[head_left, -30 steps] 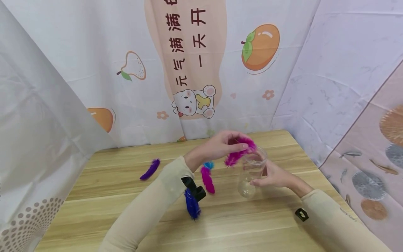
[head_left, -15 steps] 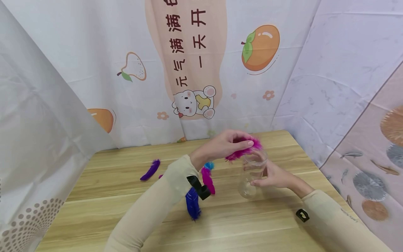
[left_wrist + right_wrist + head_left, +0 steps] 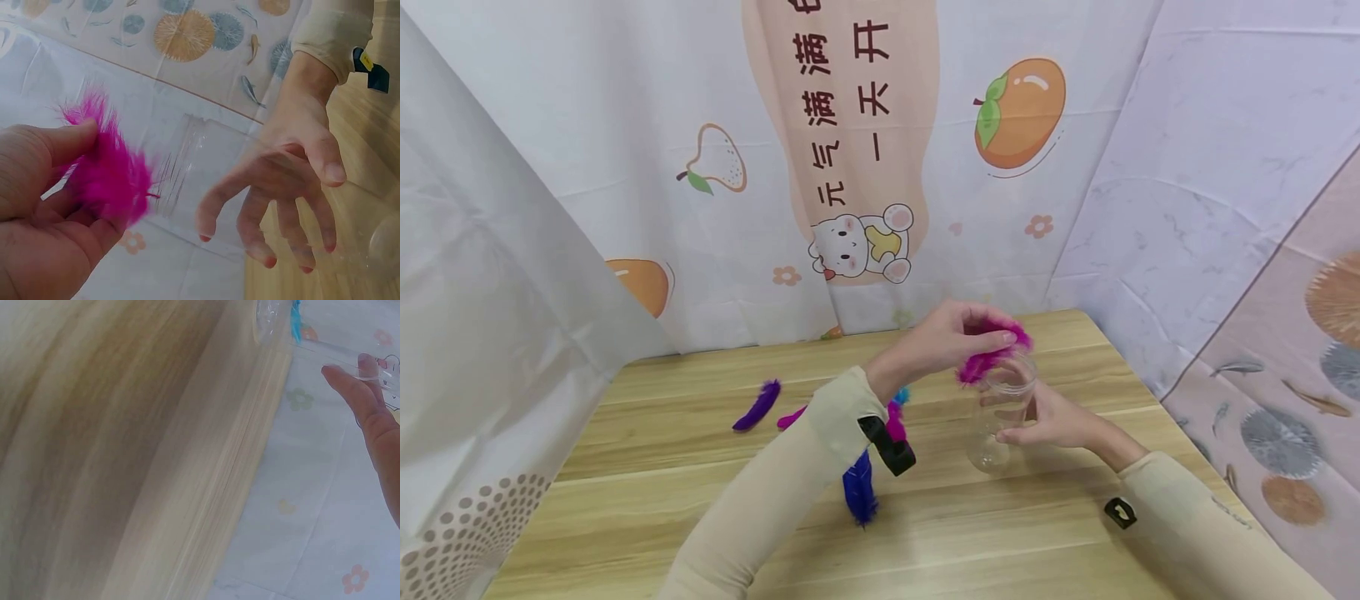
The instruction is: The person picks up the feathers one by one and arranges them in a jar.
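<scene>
Magenta feather (image 3: 983,365), pinched between the thumb and fingers of my left hand (image 3: 946,337): bright, downy and bunched, its fluff spreading past my fingertips. It lies just above the mouth of the clear jar, and in the left wrist view a thin dark tip points toward the rim; whether the two touch cannot be told. Clear jar (image 3: 990,423), gripped round its side by my right hand (image 3: 1051,417): smooth-walled and transparent, with a ridged neck, mouth uppermost, my fingers showing through the wall.
</scene>
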Available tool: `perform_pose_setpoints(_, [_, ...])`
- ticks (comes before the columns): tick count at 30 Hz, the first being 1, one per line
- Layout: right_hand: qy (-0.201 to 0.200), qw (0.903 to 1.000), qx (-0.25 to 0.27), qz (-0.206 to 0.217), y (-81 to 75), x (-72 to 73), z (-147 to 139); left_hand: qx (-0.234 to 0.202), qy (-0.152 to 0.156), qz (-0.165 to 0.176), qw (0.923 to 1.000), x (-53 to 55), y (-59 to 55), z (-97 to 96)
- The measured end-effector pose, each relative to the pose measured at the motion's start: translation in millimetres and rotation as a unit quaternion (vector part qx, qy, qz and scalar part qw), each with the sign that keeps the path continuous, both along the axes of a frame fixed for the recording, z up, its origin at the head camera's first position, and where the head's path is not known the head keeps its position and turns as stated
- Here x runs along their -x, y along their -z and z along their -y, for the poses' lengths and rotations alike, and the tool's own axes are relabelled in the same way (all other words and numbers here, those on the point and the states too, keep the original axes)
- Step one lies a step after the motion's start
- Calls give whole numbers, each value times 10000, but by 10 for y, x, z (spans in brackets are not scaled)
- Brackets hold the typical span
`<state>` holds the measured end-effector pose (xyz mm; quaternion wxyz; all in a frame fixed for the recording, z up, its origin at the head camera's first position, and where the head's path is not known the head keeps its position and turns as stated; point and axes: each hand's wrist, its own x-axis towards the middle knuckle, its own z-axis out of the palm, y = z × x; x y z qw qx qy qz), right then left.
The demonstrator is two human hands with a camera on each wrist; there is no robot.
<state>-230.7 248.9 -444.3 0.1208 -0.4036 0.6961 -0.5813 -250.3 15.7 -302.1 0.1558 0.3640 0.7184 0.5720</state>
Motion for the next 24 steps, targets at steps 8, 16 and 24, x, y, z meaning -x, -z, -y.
perform_pose_setpoints(8, [58, 9999, -110, -2, -3, -2, -13, -672, -192, -117, 9975, -20, -30, -141])
perform_pose_setpoints(16, [15, 9998, -145, -129, -3, -2, -21, -1307, -426, -11, 9905, -50, -48, -230])
perform_pose_setpoints(24, [39, 9998, -149, -108, -4, 9, -20, -1247, 37, -290, 9918, -33, -1, -237])
